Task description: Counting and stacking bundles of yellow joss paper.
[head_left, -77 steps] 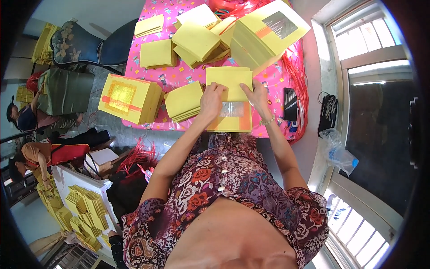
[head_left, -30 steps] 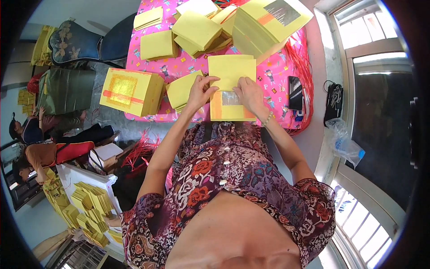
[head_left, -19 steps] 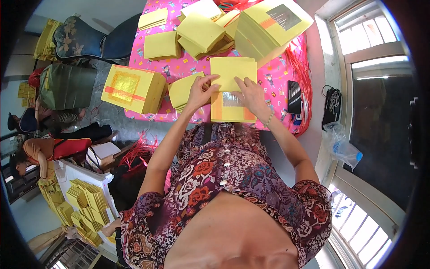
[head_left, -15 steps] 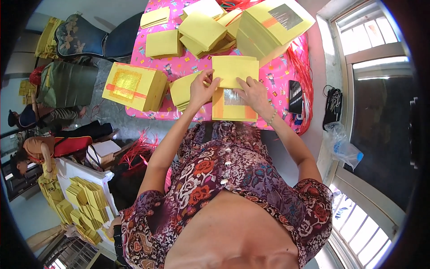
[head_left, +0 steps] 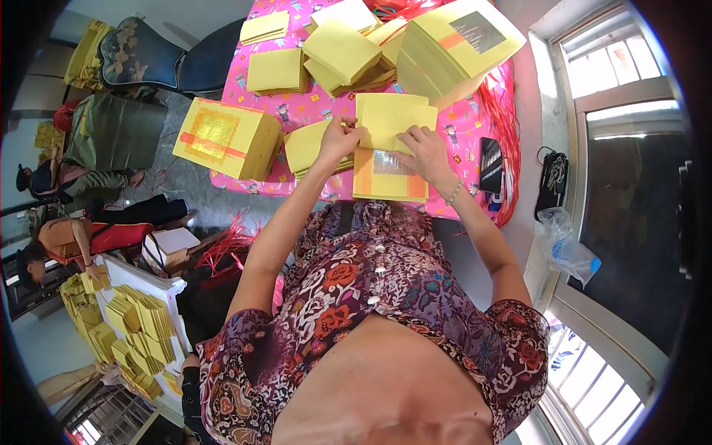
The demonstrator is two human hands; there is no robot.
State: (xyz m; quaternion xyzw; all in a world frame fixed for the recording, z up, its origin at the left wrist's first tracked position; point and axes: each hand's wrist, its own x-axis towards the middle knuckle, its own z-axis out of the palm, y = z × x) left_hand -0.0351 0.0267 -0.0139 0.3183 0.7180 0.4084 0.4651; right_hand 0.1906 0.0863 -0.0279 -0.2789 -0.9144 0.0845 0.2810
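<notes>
Yellow paper (head_left: pixel 394 117): your left hand (head_left: pixel 340 141) pinches its edge; right hand (head_left: pixel 432 156), fingers bent, grip unclear, likely steadies it!

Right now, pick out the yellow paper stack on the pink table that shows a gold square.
The thick block farthest left there: it alone shows a gold square, whereas the large upper-right stack shows a silver square.

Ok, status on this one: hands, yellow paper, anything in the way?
Left hand at left edge of yellow paper. Right hand on its right side. Yellow stack close by on the left; nothing seen blocking.
</notes>
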